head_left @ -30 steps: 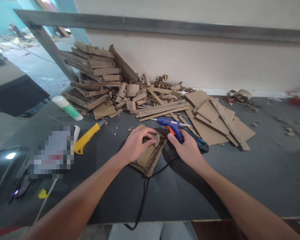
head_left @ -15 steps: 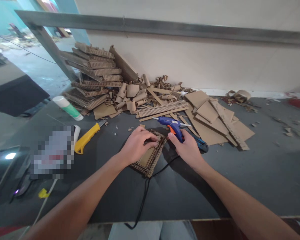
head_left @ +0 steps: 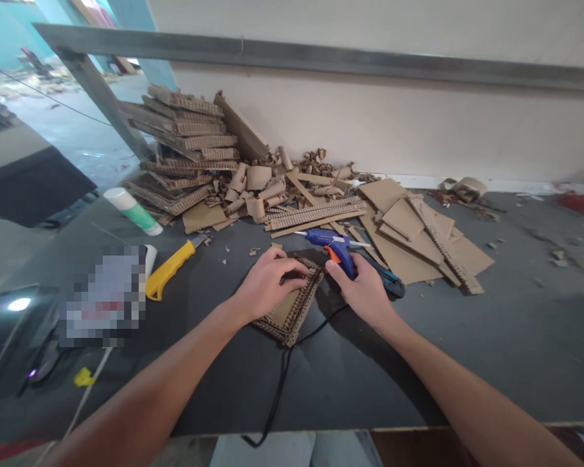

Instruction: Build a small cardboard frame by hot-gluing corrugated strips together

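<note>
A small rectangular cardboard piece [head_left: 288,310] lies on the dark table, rimmed with raised corrugated strips. My left hand [head_left: 271,283] reaches over it, thumb and fingertips closed on the corrugated strip [head_left: 312,279] along its right side. The palm hides part of the piece. In my right hand [head_left: 367,289] is a blue hot glue gun [head_left: 335,242] with an orange trigger, the fingers wrapped round its handle. Its nozzle points left, above the far end of the cardboard piece. Just beyond the right hand lies a blue-and-black tool [head_left: 393,284], partly covered.
Stacked cardboard pieces [head_left: 194,139], curled scraps [head_left: 257,178] and strips [head_left: 316,214] lie at the back. Flat sheets [head_left: 409,227] are right of them. A yellow cutter [head_left: 170,269], a glue stick [head_left: 133,211] and a blurred-out object [head_left: 104,295] lie left. A black cord [head_left: 282,376] crosses the front.
Almost nothing differs. The left fingertips have shifted very slightly on the strip, and the glue gun stays nearly in place in my right hand.
</note>
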`<state>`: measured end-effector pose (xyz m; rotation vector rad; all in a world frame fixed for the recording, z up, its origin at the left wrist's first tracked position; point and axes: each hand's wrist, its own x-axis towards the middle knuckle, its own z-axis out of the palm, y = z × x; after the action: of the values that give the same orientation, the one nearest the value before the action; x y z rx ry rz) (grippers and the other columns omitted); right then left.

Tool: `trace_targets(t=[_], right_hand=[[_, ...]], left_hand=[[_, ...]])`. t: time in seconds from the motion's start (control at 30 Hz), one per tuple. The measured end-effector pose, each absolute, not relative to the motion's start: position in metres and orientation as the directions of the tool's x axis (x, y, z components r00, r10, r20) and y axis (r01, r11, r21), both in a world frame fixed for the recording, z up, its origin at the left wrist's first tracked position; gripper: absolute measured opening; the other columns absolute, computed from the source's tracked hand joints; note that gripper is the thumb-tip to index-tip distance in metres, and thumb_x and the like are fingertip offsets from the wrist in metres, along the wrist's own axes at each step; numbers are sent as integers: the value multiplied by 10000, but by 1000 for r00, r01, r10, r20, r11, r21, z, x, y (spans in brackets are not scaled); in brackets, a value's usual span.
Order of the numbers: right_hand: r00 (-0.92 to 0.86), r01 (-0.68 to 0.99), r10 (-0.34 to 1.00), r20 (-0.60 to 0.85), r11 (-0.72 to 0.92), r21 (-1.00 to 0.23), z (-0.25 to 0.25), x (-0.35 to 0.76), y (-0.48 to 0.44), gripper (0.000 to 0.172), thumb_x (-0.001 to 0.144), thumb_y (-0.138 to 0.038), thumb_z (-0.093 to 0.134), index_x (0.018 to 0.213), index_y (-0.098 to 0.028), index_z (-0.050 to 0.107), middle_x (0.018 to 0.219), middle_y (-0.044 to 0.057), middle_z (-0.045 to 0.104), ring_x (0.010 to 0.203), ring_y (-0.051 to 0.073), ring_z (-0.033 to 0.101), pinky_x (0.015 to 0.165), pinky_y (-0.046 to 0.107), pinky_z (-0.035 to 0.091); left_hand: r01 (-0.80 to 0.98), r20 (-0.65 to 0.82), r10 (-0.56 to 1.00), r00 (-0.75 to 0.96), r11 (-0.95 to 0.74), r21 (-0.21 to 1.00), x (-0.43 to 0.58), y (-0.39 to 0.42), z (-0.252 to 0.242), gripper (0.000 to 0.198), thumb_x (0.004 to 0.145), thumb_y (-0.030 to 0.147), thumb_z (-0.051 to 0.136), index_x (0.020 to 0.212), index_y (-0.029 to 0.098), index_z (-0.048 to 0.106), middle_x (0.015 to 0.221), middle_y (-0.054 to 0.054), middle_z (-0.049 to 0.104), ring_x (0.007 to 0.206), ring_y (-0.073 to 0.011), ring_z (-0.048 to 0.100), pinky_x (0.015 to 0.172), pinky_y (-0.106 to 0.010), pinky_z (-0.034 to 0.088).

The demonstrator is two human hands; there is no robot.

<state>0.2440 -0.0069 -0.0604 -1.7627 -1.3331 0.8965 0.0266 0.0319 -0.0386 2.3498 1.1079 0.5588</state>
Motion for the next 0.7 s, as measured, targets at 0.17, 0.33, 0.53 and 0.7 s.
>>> trace_targets(t=[0.17,0.33,0.53,0.7], right_hand=[[216,484,974,-64,-163,-860,-58,243,-8,564,803,-724,595,1009,-201,641,715,9,609,596,163,543,566,287,401],[214,538,976,-37,-149,-829,-53,242,-8,567,808,-721,582,1008,-195,649,737,12,617,627,168,535,589,288,400],[200,555,979,-29,-138,-820,-51,242,-8,556,818,-702,581,1022,-188,639,776,30,645,647,180,550,604,293,413],[192,554,981,-28,-132,-822,-51,241,-8,558,818,-702,577,1031,-190,638,815,47,671,694,206,586,629,307,430]], left_hand=[[541,211,714,668,-660,522,26,35,-41,169,942,324,633,1008,249,769,1070,4,777,1017,-240,540,941,-410,453],[559,189,703,686,-675,482,27,35,-41,210,960,328,604,1090,255,751,1103,3,769,1033,-241,531,932,-403,450],[566,200,677,708,-714,412,27,33,-41,246,981,334,562,1103,231,749,1148,-62,685,1080,-243,520,987,-418,440],[592,169,695,699,-694,410,26,31,-40,285,994,358,528,1170,243,721,1179,-81,629,1097,-261,494,990,-449,443]])
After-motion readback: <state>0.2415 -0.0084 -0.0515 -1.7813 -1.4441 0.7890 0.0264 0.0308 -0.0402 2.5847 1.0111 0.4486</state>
